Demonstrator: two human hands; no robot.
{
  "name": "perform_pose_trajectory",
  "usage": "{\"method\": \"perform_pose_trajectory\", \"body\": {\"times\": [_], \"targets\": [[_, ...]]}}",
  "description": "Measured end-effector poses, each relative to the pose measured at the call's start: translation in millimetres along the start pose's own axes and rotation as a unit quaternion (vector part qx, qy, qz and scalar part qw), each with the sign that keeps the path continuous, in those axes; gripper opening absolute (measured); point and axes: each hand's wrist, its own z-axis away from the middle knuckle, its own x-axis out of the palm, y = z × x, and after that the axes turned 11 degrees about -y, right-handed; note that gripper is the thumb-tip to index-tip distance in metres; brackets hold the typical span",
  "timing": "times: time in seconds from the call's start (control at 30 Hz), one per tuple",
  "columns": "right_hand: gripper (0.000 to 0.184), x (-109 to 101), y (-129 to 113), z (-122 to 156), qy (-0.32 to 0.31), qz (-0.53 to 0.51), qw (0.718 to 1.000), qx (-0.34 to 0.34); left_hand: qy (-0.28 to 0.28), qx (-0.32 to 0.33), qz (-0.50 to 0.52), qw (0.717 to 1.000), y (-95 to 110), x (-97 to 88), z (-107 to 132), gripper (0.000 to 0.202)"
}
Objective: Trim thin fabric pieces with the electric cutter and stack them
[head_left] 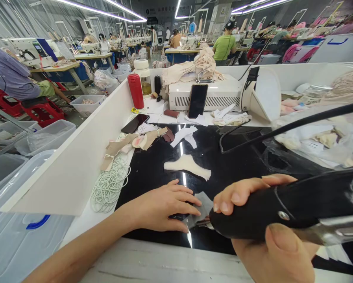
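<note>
My right hand (250, 220) is wrapped around a thick black handheld tool (247, 212), which has a silver metal part at the right side and a narrow metal tip pointing left. Under that tip lies a translucent whitish piece (204, 204) on the glossy black work surface (152, 188). My left hand (164, 206) lies palm down with its fingers stretched out, their tips at the left edge of the translucent piece. Whether they press on it I cannot tell. Just beyond the hands rests a cream curved fabric piece (188, 166), with white cut pieces (185, 136) farther back.
Green elastic loops (109, 184) and bundled tan pieces (135, 143) lie at the left. A phone (135, 123) and a red bottle (135, 91) stand behind them. A black cable (282, 127) arches across the right, before a white lamp-like cone (265, 94) and bagged pieces.
</note>
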Motion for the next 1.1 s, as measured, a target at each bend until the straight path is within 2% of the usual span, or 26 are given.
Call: {"method": "perform_pose_trajectory", "body": {"times": [0.17,0.37,0.5,0.73,0.9,1.1], "targets": [[0.041,4.0,-2.6,0.2,-0.044,-0.008,0.999,0.024,0.01,0.006,0.005,1.0,-1.7,1.5,0.3,0.042],[0.045,2.1,-0.7,-1.7,0.025,-0.007,1.0,0.002,0.013,0.01,0.009,1.0,-3.4,3.0,0.6,0.039],[0.043,0.3,0.1,0.0,0.044,-0.004,0.999,-0.005,0.013,0.011,0.007,1.0,-3.6,2.7,0.9,0.039],[0.038,-1.6,1.9,2.7,0.018,0.019,1.0,0.005,0.015,0.015,0.004,1.0,-2.7,1.7,1.0,0.041],[0.04,5.1,4.5,3.7,0.02,-0.011,1.0,-0.012,0.01,0.017,0.003,1.0,-4.0,2.0,0.5,0.039],[0.037,7.4,3.2,6.8,-0.036,-0.005,0.999,0.016,0.008,0.011,-0.001,1.0,-5.4,3.1,0.1,0.034]]}}
